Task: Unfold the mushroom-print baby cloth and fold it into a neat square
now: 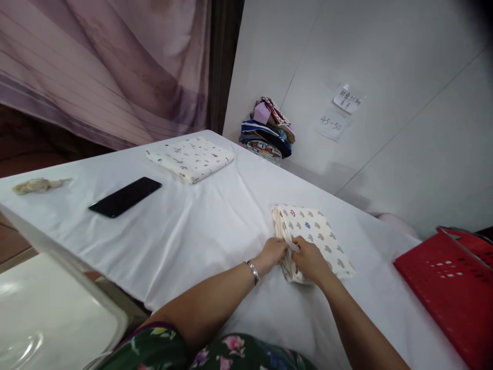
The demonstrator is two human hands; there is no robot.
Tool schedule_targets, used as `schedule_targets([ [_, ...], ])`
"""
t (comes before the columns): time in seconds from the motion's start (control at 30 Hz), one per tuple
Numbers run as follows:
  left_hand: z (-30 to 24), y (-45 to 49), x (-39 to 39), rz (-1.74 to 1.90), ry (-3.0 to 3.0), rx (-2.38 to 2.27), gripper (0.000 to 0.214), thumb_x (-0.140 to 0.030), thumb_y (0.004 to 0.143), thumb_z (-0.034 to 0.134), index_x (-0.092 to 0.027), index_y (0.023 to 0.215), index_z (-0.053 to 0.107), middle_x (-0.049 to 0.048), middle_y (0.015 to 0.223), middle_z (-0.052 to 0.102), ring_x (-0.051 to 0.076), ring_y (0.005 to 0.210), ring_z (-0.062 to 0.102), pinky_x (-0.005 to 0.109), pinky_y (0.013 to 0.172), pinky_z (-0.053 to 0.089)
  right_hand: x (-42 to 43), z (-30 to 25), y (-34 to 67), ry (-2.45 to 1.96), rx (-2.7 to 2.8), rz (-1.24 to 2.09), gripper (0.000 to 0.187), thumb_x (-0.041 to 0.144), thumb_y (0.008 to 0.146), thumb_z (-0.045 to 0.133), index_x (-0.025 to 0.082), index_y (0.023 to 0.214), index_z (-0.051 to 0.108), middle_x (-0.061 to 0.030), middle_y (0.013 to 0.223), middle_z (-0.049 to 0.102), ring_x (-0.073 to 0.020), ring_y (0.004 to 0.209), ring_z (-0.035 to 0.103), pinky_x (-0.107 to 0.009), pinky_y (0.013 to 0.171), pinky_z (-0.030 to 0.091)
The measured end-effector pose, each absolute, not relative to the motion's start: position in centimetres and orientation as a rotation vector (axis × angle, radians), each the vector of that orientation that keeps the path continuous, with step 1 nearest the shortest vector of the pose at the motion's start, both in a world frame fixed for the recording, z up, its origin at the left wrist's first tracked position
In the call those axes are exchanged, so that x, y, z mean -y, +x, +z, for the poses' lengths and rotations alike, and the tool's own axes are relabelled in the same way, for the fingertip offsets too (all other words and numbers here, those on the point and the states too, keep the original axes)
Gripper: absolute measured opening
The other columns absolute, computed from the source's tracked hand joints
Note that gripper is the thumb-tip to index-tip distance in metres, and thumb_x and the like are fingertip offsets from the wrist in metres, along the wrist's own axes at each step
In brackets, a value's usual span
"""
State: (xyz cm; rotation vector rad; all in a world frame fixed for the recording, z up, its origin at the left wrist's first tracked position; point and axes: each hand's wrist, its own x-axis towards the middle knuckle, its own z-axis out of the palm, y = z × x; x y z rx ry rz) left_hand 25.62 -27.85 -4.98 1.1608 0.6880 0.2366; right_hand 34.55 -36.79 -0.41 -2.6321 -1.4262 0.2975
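Observation:
A folded cream cloth with grey heart prints (318,234) lies on the white-covered table (200,226). My left hand (273,253), with a silver bracelet at the wrist, pinches the cloth's near left edge, fingers closed on the layers. My right hand (310,261) rests on the same edge just beside it, fingers curled over the fabric. The two hands touch each other at the cloth's side.
A second folded printed cloth (190,158) lies at the far side, a black phone (125,197) to its left, and a crumpled beige rag (38,185) at the far left edge. A stack of colourful cloths (267,131) leans on the wall. A red basket (449,285) sits at right.

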Motion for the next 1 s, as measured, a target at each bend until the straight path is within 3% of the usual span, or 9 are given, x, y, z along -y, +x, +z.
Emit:
schedule_targets([
  [0.2, -5.8, 26.1, 27.9, 0.248, 1.200, -0.719, 0.028, -0.015, 0.075, 0.048, -0.018, 0.049, 0.039, -0.0066, 0.038, 0.034, 0.007, 0.037, 0.031, 0.022, 0.041, 0.020, 37.2, 1.1, 34.0, -2.874, 1.462, 0.010, 0.022, 0.017, 0.080, 0.041, 0.018, 0.100, 0.051, -0.0085, 0.089, 0.063, -0.0202, 0.078, 0.058, -0.027, 0.060, 0.028],
  [0.33, -6.3, 26.4, 27.9, 0.251, 1.213, -0.750, 0.027, -0.015, 0.075, 0.050, -0.017, 0.050, 0.039, -0.0068, 0.040, 0.035, 0.006, 0.039, 0.031, 0.021, 0.042, 0.019, 37.0, 0.3, 33.1, -2.925, 1.613, 0.012, 0.023, 0.015, 0.081, 0.041, 0.017, 0.102, 0.049, -0.0100, 0.097, 0.061, -0.0196, 0.078, 0.060, -0.027, 0.059, 0.029],
  [0.57, -5.6, 26.3, 27.7, 0.272, 1.173, -0.763, 0.029, -0.029, 0.079, 0.053, -0.018, 0.053, 0.043, -0.0067, 0.039, 0.036, 0.008, 0.037, 0.033, 0.022, 0.041, 0.024, 36.6, -0.9, 33.1, -2.812, 1.624, 0.154, 0.025, 0.015, 0.079, 0.042, 0.018, 0.103, 0.049, -0.0074, 0.096, 0.062, -0.0206, 0.086, 0.058, -0.028, 0.063, 0.031],
  [0.8, -5.8, 26.8, 27.0, 0.334, 1.137, -0.825, 0.026, -0.034, 0.071, 0.065, -0.016, 0.058, 0.053, -0.0051, 0.043, 0.043, 0.009, 0.044, 0.041, 0.022, 0.045, 0.029, 37.4, -1.0, 32.4, -2.714, 1.527, 0.203, 0.032, 0.026, 0.084, 0.042, 0.018, 0.114, 0.050, -0.0078, 0.102, 0.060, -0.0204, 0.087, 0.058, -0.027, 0.067, 0.036],
  [1.0, -5.0, 28.5, 24.6, 0.345, 1.056, -0.849, 0.032, -0.038, 0.071, 0.066, -0.016, 0.056, 0.048, -0.0062, 0.041, 0.038, 0.008, 0.041, 0.037, 0.022, 0.043, 0.027, 39.6, -3.5, 31.8, -2.457, 1.594, -0.046, 0.046, 0.037, 0.086, 0.043, 0.015, 0.126, 0.046, -0.0123, 0.113, 0.056, -0.0243, 0.104, 0.053, -0.033, 0.082, 0.043],
])
